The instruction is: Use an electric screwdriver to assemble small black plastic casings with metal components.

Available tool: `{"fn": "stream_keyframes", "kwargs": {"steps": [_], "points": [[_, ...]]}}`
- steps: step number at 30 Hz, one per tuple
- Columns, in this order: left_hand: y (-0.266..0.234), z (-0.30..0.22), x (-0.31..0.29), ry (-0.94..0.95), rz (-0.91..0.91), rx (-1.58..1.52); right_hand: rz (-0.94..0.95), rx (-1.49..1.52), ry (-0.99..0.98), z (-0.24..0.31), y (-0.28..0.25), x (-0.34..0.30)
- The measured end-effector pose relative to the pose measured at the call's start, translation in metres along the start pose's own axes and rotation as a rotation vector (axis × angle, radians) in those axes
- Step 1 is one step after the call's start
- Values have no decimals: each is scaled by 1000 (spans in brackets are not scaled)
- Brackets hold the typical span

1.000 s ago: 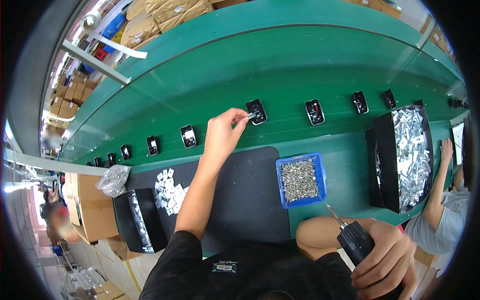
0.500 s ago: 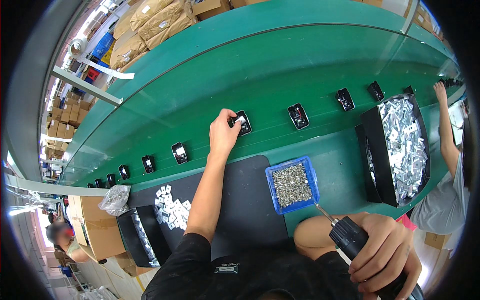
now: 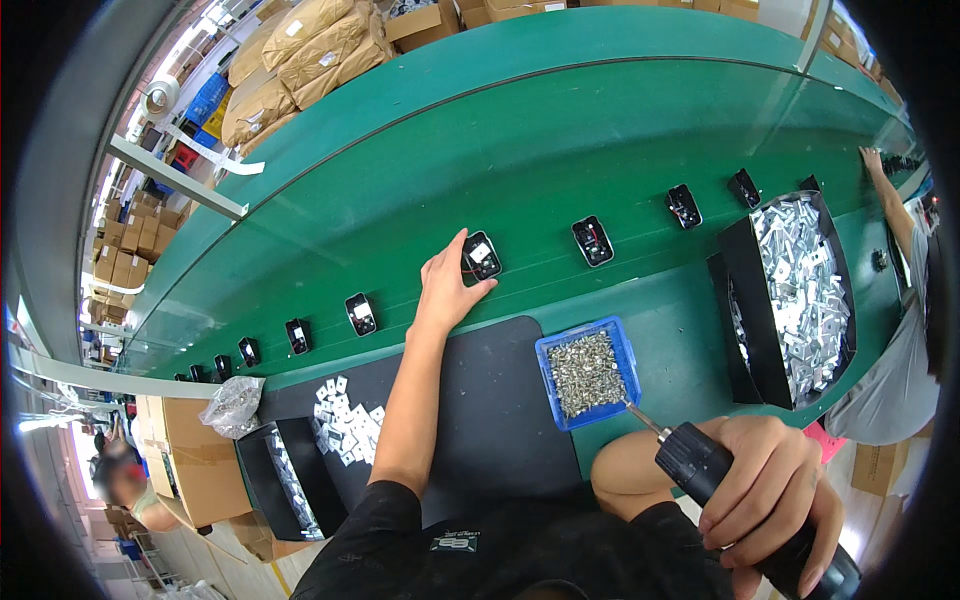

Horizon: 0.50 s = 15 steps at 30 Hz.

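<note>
My left hand (image 3: 447, 288) reaches over the green belt and grips a small black plastic housing (image 3: 490, 268), thumb at its near edge and index finger at its far left corner. A white plate (image 3: 481, 253) lies inside this housing, and a bit of red wire shows by my fingers. In my right hand (image 3: 768, 485), fingers wrapped round its body, is a black electric screwdriver (image 3: 697, 463). Its bit points at the near right corner of a blue tray (image 3: 556, 408) of small metal screws (image 3: 585, 372); whether bit and tray touch I cannot tell.
More black housings (image 3: 592, 241) stand spaced along the green belt (image 3: 530, 190). White plates (image 3: 347, 424) are piled on the black mat (image 3: 490, 420). A black box (image 3: 735, 330) of metal plates stands right, another black box (image 3: 300, 440) left. A co-worker's arm (image 3: 885, 195) reaches in far right.
My left thumb and fingers have spread from a pinch over the white plate to the housing's edges. The plate now shows inside it. The right hand and screwdriver have barely shifted.
</note>
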State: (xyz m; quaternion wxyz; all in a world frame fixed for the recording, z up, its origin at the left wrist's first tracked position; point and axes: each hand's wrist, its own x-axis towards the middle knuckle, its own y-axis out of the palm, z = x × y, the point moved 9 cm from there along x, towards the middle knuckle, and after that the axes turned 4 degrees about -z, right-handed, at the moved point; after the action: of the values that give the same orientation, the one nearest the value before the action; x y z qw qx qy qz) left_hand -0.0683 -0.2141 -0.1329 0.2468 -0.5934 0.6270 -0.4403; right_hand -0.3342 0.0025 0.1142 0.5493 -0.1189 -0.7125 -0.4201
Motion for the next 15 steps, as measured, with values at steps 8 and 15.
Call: {"fn": "stream_keyframes", "kwargs": {"steps": [8,15], "points": [[-38,-68,-39,148,-161,-160,93,-30,72,-5,-9,-4],[-84,-130,-74,383,-285,-231,58,-308,131,-33,-10,-14]]}}
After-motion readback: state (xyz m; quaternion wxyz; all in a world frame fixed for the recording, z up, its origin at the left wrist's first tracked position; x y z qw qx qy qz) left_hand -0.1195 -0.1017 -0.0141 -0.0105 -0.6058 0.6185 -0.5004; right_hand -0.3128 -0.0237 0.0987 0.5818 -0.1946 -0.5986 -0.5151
